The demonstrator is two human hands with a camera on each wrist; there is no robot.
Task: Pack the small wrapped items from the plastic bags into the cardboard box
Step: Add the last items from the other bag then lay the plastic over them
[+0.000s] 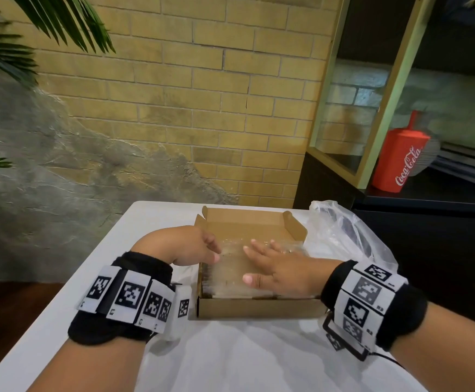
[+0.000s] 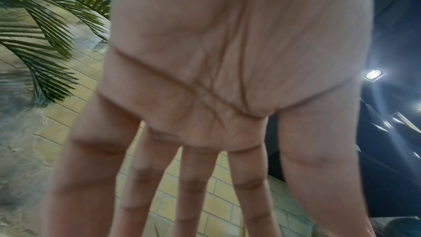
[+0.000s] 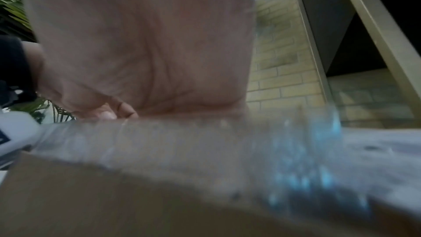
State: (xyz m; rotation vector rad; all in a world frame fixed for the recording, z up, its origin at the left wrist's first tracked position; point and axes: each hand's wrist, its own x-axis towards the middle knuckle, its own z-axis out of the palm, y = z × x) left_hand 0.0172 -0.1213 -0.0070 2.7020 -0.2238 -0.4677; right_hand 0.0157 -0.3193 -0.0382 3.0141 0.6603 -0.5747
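An open brown cardboard box (image 1: 258, 308) sits on the white table (image 1: 103, 264) in the head view, filled with several clear-wrapped items (image 1: 230, 275) lying in a flat layer. My right hand (image 1: 273, 267) lies flat on top of the wrapped items, fingers straight and spread. My left hand (image 1: 199, 247) hovers at the box's left wall, fingertips near the items, holding nothing. In the left wrist view the left hand (image 2: 205, 132) shows an open palm with fingers straight and spread. The right wrist view shows the right palm (image 3: 141, 51) over the blurred wrapped items (image 3: 205, 141) and the box wall (image 3: 91, 205).
A crumpled clear plastic bag (image 1: 349, 239) lies on the table right of the box. Another sheet of plastic (image 1: 244, 357) lies on the near table. A brick wall stands behind, palm leaves (image 1: 18, 38) at left, a dark cabinet with a red Coca-Cola container (image 1: 400, 162) at right.
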